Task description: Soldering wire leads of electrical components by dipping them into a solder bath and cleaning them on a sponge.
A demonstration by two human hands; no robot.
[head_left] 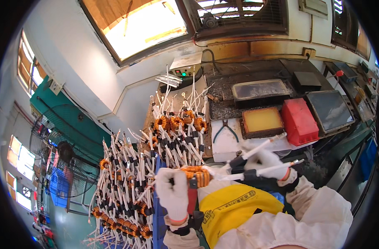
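A copper-wound toroidal coil [202,176] with thick white leads is held level in front of my body. My left hand [173,191], in a white glove, is closed on the coil's left end. The leads [265,171] run right from the coil and carry black sleeves [238,161]; their tips spread apart. My right hand [269,159], also gloved, is closed round the leads near their outer part; its fingers are partly hidden and slightly blurred. Left of my hands, many similar coils [131,226] with upright leads stand massed together, with more coils [176,123] behind.
On the bench ahead lie pliers [226,130], a square pan of yellowish material [262,121], a red bin [299,121] and a dark-framed tray [329,108]. A longer pan [260,90] and a control box [186,65] stand farther back. A large fan [65,151] is at left.
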